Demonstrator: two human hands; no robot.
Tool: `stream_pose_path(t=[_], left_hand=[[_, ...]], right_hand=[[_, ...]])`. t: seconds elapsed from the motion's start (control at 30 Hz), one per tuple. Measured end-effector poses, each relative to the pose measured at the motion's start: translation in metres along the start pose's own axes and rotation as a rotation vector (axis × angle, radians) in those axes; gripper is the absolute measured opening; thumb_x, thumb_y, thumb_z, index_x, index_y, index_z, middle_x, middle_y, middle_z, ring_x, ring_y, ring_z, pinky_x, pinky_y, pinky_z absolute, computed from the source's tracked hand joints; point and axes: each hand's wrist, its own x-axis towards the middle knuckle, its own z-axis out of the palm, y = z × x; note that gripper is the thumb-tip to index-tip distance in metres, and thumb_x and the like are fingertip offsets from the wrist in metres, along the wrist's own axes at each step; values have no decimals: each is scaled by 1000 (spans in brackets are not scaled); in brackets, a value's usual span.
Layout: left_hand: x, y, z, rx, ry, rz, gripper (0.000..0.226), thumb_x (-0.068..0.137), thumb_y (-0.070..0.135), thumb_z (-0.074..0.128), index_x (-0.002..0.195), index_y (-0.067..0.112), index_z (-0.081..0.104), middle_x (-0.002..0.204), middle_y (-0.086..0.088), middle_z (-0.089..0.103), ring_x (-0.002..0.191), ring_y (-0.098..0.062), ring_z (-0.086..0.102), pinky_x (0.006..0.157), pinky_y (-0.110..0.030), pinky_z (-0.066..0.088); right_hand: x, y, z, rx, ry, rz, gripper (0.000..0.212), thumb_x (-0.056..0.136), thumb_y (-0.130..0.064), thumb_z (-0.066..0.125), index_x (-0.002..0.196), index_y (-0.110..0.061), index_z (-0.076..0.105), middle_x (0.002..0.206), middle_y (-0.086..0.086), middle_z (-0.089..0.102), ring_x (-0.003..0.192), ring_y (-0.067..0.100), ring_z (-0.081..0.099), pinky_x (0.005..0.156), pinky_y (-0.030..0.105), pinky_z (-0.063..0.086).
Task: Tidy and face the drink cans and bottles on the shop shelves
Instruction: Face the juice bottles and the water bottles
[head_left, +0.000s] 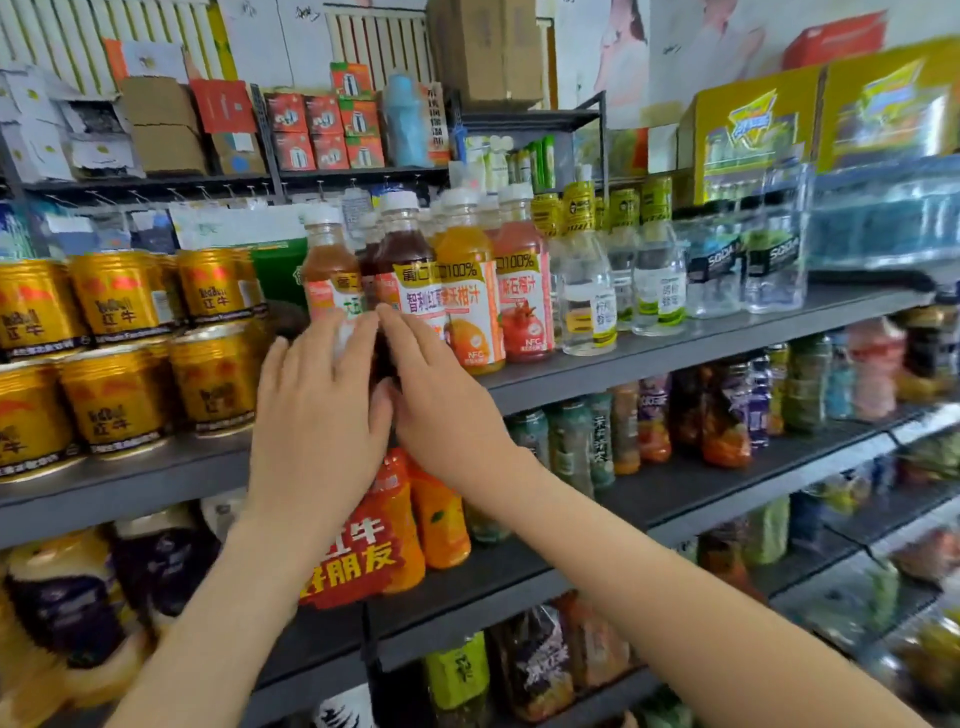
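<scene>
- The left hand is spreading its open fingers flat against the amber juice bottle, pressing rather than gripping.
- The right hand is lying open against the dark juice bottle, its fingertips touching the label.
- Both bottles are standing upright at twelve o'clock from the hands, on the grey shelf.
- The gold cans are sitting at nine o'clock.
- Both forearms are reaching up and inward.

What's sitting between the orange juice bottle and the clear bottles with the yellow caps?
In the head view, one pomegranate juice bottle stands between the orange juice bottle and the clear bottles.
</scene>
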Motion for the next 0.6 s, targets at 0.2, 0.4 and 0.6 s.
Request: stream_pose_path(t=[0.2, 0.4, 0.6], left_hand=[[-35, 141, 27, -135, -17, -30, 57, 81, 10, 66, 134, 1, 47, 134, -25, 47, 120, -42, 47, 101, -53, 39], [-61, 275, 77, -208, -190, -43, 62, 77, 14, 73, 133, 4, 49, 133, -23, 49, 119, -39, 51, 100, -50, 40], [-68, 366, 131, -212, -330, -13, 71, 66, 17, 83, 129, 5, 55, 125, -20, 57, 111, -34, 58, 91, -46, 48]], right_hand=[[-91, 68, -104, -20, -37, 21, 52, 81, -1, 53, 132, 6, 44, 130, 20, 53, 119, 26, 45, 100, 27, 31], [-177, 155, -193, -100, -153, 160, 50, 87, -9, 49, 137, -4, 43, 134, 11, 51, 123, 20, 45, 99, 25, 39], [-233, 232, -259, -179, -241, 380, 51, 95, -14, 50, 144, -14, 34, 142, 2, 41, 116, 19, 52, 81, 18, 42]])
